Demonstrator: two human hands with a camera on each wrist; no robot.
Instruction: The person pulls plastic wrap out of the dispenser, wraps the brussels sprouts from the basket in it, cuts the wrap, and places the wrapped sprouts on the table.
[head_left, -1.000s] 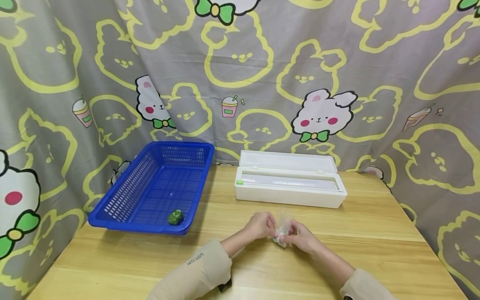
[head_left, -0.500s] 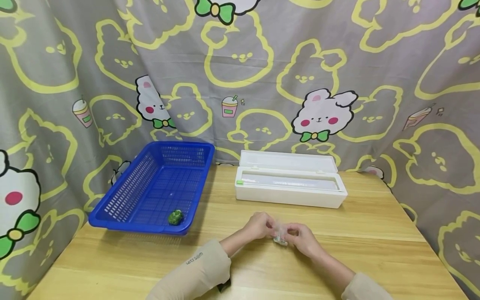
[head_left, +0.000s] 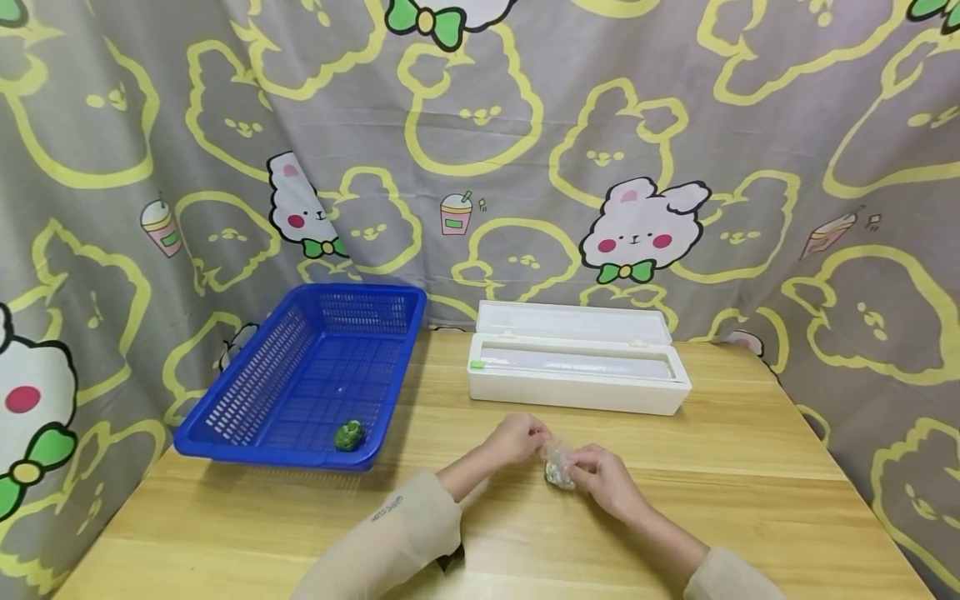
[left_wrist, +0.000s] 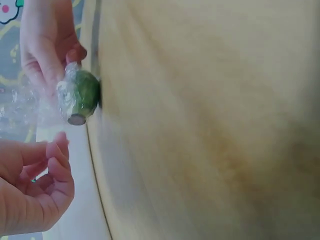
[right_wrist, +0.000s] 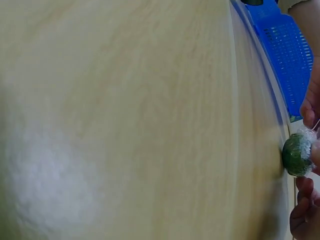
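A round green vegetable (left_wrist: 87, 92) with a cut stem end, its exact kind unclear, sits on the table partly covered in crinkled plastic wrap (left_wrist: 67, 95). My right hand (head_left: 609, 483) holds the wrapped vegetable from the right, thumb and fingers at the gathered film. From the other side my left hand (head_left: 517, 439) pinches a loose end of the film with its fingertips, slightly above the vegetable. In the right wrist view the green underside (right_wrist: 296, 154) shows between both hands.
A blue slotted basket (head_left: 303, 457) stands at left with another green vegetable (head_left: 348, 435) inside. Behind the hands lies a long white box (head_left: 577, 393), its lid (head_left: 573, 321) raised, with a film roll inside. A small dark object shows under the left sleeve (head_left: 390, 533).
The left hand has moved slightly up and left, away from the vegetable, drawing the film out. The right hand stays beside it. The head view has shifted slightly.
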